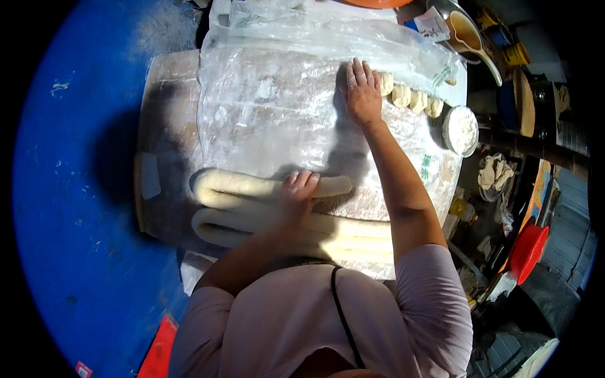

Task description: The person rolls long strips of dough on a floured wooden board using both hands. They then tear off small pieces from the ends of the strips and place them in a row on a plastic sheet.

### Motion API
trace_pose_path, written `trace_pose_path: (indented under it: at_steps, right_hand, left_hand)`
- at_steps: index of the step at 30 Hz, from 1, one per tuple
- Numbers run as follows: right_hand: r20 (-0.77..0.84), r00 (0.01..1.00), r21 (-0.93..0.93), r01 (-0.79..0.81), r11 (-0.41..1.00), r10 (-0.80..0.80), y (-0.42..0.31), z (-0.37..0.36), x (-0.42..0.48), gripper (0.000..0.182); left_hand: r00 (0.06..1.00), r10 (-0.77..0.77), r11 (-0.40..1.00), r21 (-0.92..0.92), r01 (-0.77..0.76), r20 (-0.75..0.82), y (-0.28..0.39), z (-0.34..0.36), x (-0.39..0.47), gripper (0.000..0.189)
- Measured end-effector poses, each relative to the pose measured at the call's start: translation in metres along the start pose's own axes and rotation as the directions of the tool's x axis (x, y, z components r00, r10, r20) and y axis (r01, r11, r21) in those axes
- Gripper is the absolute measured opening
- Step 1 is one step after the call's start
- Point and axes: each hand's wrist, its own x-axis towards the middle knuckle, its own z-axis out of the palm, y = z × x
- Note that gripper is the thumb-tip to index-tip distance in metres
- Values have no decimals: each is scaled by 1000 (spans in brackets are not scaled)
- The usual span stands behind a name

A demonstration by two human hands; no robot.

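Observation:
My left hand (298, 189) is closed over a thick dough rope (236, 183), near its right end. The rope is folded back on itself at the left. Another long folded dough rope (354, 231) lies nearer my body, partly hidden by my left forearm. My right hand (363, 92) rests palm down on the plastic sheet (274, 108), fingers stretched out. Beside its thumb is the left end of a row of cut dough pieces (401, 96); the hand partly covers the first piece. What lies beneath the palm is hidden.
A bowl of flour (461, 130) stands at the board's right edge. On the left lies a flat scraper-like tool (150, 176) on the wooden board (170, 113). A ladle (465, 33) sits at the upper right. A red plastic container (528, 253) is farther right.

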Motion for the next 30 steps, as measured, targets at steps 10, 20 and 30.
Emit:
trace_pose_path:
  at_steps: [10, 20, 30]
  right_hand:
    - [908, 417, 396, -814, -424, 48, -84, -105, -157, 43]
    - [448, 623, 696, -693, 187, 642, -133, -63, -184, 20]
    - [757, 644, 652, -731, -201, 113, -84, -104, -124, 21]
  left_hand:
    - [996, -39, 957, -289, 16, -75, -10, -2, -15, 47]
    - [1000, 19, 998, 58, -20, 17, 9, 18, 6, 42]
    - [980, -196, 967, -155, 201, 46, 5, 12, 42, 20]
